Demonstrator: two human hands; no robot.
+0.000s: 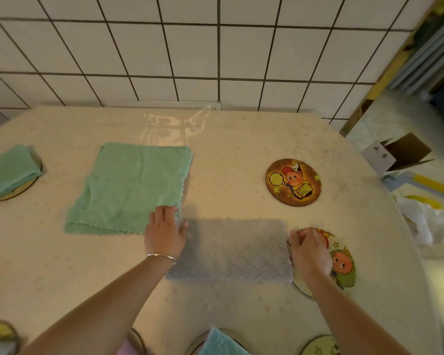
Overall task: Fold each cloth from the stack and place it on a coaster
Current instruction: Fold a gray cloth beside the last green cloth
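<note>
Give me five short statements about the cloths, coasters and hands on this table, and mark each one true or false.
1. Both hands are on the grey cloth. True: the left hand is on its left edge and the right hand pinches its right edge.
2. The grey cloth lies on top of the green cloth. False: it lies beside it on the table.
3. The cartoon coaster at the far right is bare. True.
4. The coaster at the far left is bare. False: a folded green cloth sits on it.
5. The left wrist wears a watch. False: it is a thin bangle.
</note>
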